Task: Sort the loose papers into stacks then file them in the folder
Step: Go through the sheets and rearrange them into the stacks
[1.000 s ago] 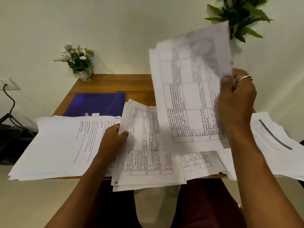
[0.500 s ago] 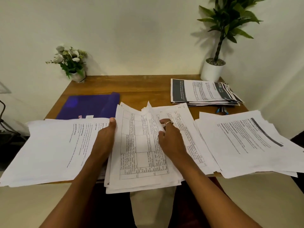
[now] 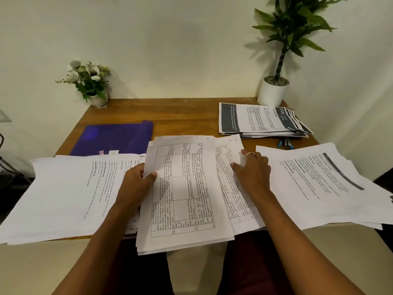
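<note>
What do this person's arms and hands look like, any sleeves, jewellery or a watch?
The left forearm and right forearm are bare; no sleeve, watch or bracelet shows. The right hand wears a thin silver ring on one finger. The left hand shows no ring where visible.

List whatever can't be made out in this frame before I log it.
All in the head view:
- Blue folder: its near edge lies under the left stack, and its contents cannot be seen.
- Blue-handled item: mostly hidden under the dark-banded stack, so it cannot be identified.
- Gridded stack: the print is too small to read, and the left hand has fingers hidden beneath it.
- Left stack: one corner is cut off by the frame's left edge.
</note>
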Demonstrator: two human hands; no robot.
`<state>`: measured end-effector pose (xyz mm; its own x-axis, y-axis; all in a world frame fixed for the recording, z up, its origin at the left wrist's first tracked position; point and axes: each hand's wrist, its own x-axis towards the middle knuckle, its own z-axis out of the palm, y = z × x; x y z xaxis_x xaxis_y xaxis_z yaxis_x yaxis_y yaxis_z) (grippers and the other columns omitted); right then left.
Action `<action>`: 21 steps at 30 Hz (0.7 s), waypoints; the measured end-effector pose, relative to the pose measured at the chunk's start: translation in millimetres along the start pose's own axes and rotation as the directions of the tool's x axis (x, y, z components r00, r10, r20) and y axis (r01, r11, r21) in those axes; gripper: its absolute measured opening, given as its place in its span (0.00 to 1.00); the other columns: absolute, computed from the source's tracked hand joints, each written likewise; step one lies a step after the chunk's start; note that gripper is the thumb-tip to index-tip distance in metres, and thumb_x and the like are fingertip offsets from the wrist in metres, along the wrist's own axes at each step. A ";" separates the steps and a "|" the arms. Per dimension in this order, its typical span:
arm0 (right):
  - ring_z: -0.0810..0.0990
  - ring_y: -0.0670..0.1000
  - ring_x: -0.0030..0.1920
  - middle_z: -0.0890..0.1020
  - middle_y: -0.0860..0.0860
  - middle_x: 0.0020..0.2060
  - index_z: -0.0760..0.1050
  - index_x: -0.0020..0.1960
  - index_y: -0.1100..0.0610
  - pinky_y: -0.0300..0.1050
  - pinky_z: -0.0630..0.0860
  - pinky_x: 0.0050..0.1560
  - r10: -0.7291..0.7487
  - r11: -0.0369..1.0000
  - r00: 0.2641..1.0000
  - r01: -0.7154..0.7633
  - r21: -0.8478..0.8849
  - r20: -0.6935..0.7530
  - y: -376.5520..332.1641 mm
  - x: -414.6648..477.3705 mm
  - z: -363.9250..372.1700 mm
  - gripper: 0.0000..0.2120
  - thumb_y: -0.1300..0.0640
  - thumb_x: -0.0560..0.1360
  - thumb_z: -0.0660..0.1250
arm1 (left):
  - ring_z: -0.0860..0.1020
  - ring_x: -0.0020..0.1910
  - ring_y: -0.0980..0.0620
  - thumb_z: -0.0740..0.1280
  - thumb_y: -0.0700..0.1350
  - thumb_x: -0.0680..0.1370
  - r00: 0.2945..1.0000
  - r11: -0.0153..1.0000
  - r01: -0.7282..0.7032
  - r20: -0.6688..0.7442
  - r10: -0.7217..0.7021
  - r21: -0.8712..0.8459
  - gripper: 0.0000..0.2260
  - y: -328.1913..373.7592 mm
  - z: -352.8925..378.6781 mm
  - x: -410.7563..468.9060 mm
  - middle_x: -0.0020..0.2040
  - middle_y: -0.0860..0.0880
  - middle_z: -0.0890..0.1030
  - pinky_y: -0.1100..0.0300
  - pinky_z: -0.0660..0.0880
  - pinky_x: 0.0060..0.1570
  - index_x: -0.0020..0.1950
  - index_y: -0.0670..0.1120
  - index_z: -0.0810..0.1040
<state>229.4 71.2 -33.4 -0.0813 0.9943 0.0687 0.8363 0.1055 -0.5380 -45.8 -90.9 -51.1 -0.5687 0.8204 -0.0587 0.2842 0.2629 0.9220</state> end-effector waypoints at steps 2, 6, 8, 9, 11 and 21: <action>0.70 0.57 0.71 0.75 0.54 0.71 0.72 0.74 0.52 0.57 0.68 0.69 0.013 1.000 1.000 -0.013 0.025 0.007 -1.4 3.5 -1.0 0.30 0.44 0.75 0.74 | 0.83 0.41 0.56 0.67 0.49 0.83 1.000 1.000 0.001 -0.004 -0.001 0.013 0.08 0.9 -0.2 -1.2 0.48 0.61 0.81 0.70 0.76 0.27 0.61 0.57 0.74; 0.71 0.58 0.70 0.75 0.54 0.71 0.70 0.75 0.52 0.57 0.68 0.69 0.033 0.999 0.999 -0.034 0.037 0.036 -3.1 11.4 -3.9 0.34 0.44 0.73 0.77 | 0.83 0.41 0.56 0.66 0.49 0.83 1.000 1.000 0.011 -0.009 -0.010 0.027 0.08 1.3 -0.7 -1.3 0.49 0.59 0.81 0.70 0.76 0.28 0.61 0.57 0.74; 0.72 0.59 0.70 0.76 0.54 0.71 0.69 0.75 0.53 0.58 0.68 0.69 0.034 0.999 0.998 -0.035 0.031 0.057 -2.0 13.1 -4.4 0.35 0.43 0.73 0.77 | 0.83 0.41 0.57 0.67 0.49 0.83 1.000 0.999 0.008 -0.007 -0.008 0.033 0.08 0.8 -0.9 -1.5 0.48 0.59 0.81 0.70 0.76 0.28 0.61 0.57 0.74; 0.72 0.59 0.70 0.76 0.54 0.70 0.70 0.75 0.53 0.58 0.68 0.68 0.032 0.999 0.997 -0.035 0.039 0.064 -1.2 14.1 -4.3 0.35 0.43 0.73 0.77 | 0.83 0.41 0.57 0.67 0.49 0.83 1.000 0.999 0.007 -0.006 -0.007 0.038 0.08 0.7 -0.7 -1.4 0.48 0.59 0.81 0.70 0.76 0.28 0.61 0.57 0.74; 0.74 0.59 0.69 0.78 0.54 0.69 0.71 0.74 0.53 0.57 0.68 0.67 0.051 0.997 0.995 -0.056 0.050 0.085 -0.8 17.2 -5.3 0.34 0.43 0.72 0.77 | 0.83 0.42 0.56 0.66 0.49 0.83 1.000 0.999 0.007 -0.007 -0.007 0.044 0.08 1.0 -0.4 -1.4 0.49 0.57 0.81 0.69 0.77 0.30 0.62 0.56 0.75; 0.77 0.43 0.42 0.83 0.48 0.51 0.77 0.52 0.51 0.41 0.73 0.44 -0.039 0.951 0.998 0.021 0.309 0.052 -16.7 11.0 -26.3 0.08 0.47 0.79 0.71 | 0.82 0.47 0.55 0.65 0.49 0.83 1.000 0.999 0.002 -0.024 -0.001 0.044 0.15 3.2 -0.1 -3.5 0.58 0.52 0.81 0.61 0.80 0.40 0.69 0.49 0.75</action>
<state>228.8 80.0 -1.5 -0.1414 0.9889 0.0460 0.6261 0.1253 -0.7696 -43.0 -93.0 -48.0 -0.5876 0.8076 -0.0506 0.3164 0.2869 0.9042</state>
